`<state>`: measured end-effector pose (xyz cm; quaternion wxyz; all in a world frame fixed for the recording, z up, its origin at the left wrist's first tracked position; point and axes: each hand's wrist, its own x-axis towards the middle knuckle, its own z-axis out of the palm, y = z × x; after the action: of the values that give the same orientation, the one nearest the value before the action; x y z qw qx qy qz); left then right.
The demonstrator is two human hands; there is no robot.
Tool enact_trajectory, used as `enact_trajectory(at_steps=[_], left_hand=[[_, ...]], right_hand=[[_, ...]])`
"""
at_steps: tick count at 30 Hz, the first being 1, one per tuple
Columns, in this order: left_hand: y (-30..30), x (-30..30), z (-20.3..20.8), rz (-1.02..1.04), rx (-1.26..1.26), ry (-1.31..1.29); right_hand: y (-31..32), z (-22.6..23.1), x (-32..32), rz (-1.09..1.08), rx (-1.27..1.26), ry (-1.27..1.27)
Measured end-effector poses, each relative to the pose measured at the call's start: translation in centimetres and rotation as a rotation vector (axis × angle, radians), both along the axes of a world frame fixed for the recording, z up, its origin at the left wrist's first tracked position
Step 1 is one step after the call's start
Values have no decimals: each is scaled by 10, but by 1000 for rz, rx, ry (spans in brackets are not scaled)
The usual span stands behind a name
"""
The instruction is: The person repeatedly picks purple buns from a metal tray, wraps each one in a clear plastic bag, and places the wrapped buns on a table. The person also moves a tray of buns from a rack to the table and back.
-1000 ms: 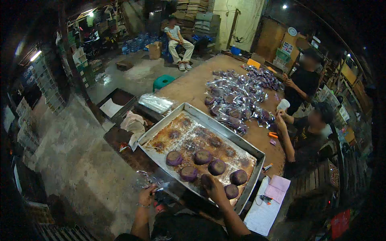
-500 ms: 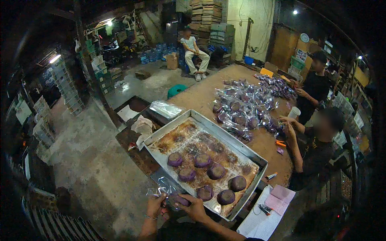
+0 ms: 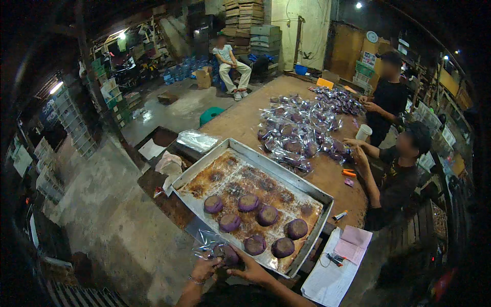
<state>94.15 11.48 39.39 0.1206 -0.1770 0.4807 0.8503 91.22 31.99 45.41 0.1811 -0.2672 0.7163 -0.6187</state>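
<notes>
beside the tray, left hand pinching a clear bag, right hand gripping a purple bun against it. likely bagging step; next calls for seating bun fully inside.

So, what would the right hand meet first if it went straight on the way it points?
Probably the purple bun, right at the right hand's fingers; exact depth is unclear.

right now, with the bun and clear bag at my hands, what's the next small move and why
I'd probably ease the bun leftward into the clear bag: the right hand holds the bun, the left hand holds the bag, and the two are close together, though whether the bun is partly inside is hard to tell.
</notes>
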Motion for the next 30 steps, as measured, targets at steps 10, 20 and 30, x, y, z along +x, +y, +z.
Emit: enact_trajectory(at_steps=[10, 20, 30], left_hand=[[-40, -42, 37, -67, -47, -79], [-93, -64, -43, -499, -459, -202], [-84, -80, -127, -133, -568, -270]], right_hand=[[-65, 27, -12, -41, -235, -230], [-44, 149, -104, 7, 424, 248], [71, 19, -204, -914, -908, -503]])
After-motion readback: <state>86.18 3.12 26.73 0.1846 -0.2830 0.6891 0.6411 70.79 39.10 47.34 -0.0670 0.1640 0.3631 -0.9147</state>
